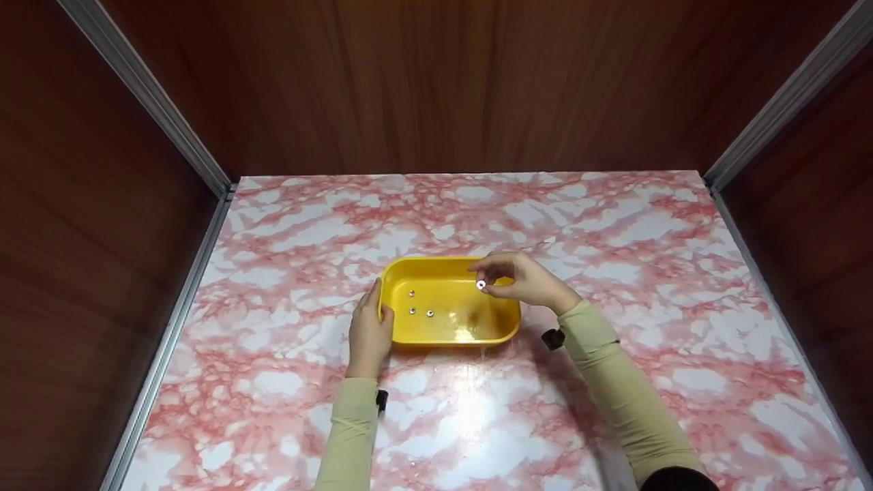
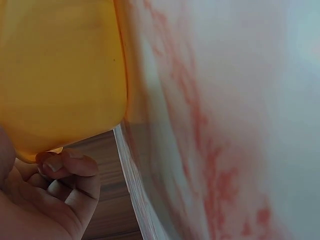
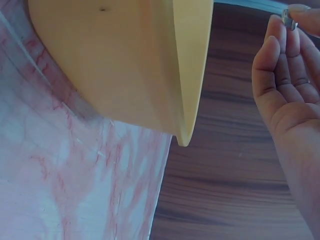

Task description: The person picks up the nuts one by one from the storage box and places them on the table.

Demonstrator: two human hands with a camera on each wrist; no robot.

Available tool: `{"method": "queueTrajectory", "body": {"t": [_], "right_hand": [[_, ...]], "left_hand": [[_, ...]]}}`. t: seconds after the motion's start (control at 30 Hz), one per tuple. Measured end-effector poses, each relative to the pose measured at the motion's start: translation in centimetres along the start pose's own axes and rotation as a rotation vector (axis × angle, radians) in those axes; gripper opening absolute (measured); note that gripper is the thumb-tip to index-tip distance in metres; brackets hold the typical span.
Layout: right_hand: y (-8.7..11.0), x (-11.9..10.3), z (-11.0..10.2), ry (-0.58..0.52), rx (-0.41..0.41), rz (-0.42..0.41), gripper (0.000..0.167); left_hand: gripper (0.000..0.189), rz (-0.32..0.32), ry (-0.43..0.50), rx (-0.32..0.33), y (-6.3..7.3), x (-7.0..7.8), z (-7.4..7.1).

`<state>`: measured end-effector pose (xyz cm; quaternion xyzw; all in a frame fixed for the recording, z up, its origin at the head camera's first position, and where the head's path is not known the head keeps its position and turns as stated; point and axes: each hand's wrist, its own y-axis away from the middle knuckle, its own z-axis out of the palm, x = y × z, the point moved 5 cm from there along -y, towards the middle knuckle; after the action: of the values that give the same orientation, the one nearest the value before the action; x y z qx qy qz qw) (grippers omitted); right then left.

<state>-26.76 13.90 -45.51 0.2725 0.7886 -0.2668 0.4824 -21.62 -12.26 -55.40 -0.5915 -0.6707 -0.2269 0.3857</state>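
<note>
A yellow plastic tub stands on the table, with several small metal nuts lying apart on the left half of its floor. My left hand grips the tub's left end, thumb at the rim and fingers along the outer wall. In the left wrist view its curled fingers are beside the tub's corner. Over the tub's right side, my right hand pinches one shiny nut between thumb and fingertips. The right wrist view shows this nut edge-on, above the rim.
The tabletop has a red and white marbled pattern. Dark wood-grain panels enclose it at the back and both sides, with metal strips along the side edges. Light glares off the table in front of the tub.
</note>
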Motion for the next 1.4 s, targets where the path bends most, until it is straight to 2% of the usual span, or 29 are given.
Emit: {"method": "queueTrajectory", "body": {"t": [0.23, 0.5, 0.83, 1.03, 1.4], "right_hand": [[0.7, -0.1, -0.6, 0.025, 0.032, 0.001, 0.036], [2.1, 0.7, -1.6, -0.003, 0.05, 0.018, 0.036], [3.4, 1.5, -2.1, -0.027, 0.058, 0.035, 0.035], [4.0, 1.7, -2.5, -0.043, 0.076, 0.057, 0.036], [5.2, 2.0, -2.8, 0.027, 0.077, 0.088, 0.038]], "left_hand": [[0.054, -0.007, 0.008, -0.003, 0.1, 0.1, -0.1], [0.054, 0.02, 0.005, 0.007, 0.1, 0.2, -0.1], [0.054, -0.005, 0.015, -0.008, 0.1, 0.2, -0.1], [0.054, 0.013, 0.02, -0.001, 0.1, 0.3, -0.1], [0.053, 0.024, 0.017, 0.001, 0.2, 0.2, -0.2]]}}
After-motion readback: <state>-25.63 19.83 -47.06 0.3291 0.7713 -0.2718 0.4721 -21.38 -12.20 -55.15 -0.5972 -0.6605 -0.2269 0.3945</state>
